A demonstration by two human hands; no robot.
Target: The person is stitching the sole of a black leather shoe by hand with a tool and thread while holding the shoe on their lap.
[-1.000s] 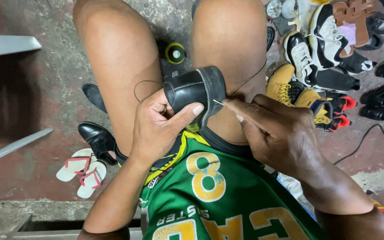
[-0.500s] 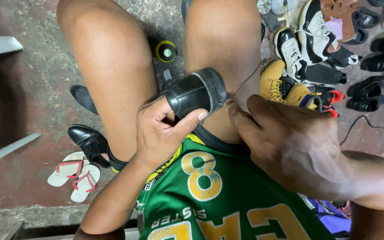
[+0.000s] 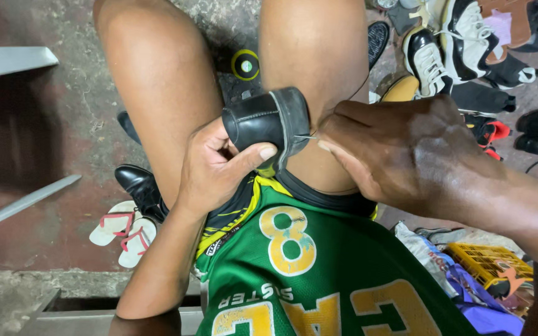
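Two hands stitch a black shoe (image 3: 269, 121) on the lap.
Left hand (image 3: 219, 171) clamps it; right hand (image 3: 399, 152) pinches the needle (image 3: 305, 137), which wants pushing through the sole edge.

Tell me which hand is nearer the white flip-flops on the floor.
Left. The left hand holds the black shoe above and right of the flip-flops; the right hand works a needle at the shoe's sole, farther right.

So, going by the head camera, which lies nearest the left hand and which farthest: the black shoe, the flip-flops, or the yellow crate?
1. Black shoe, gripped in the left hand.
2. Flip-flops, on the floor at lower left.
3. Yellow crate, far off at lower right.
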